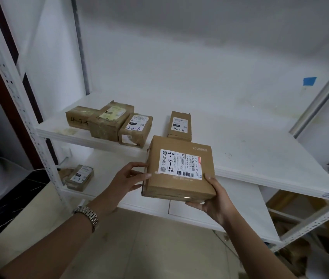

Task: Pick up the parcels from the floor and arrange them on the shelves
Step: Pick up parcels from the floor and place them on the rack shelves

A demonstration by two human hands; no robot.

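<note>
Holding a labelled cardboard parcel (pixel 179 168) before the upper shelf (pixel 260 158).
Gripping its edges: left hand (pixel 125 182) at nine o'clock, right hand (pixel 214 200) at five.

Right half of the upper shelf (pixel 260 158) was wide open from the front edge. Left front was jammed by three parcels (pixel 109 121), then a slim gap, then a narrow parcel (pixel 179 125) with the held box (pixel 179 188) right ahead of it. Lower shelf (pixel 240 208) had a small parcel (pixel 80 177) near its left front corner.
</note>
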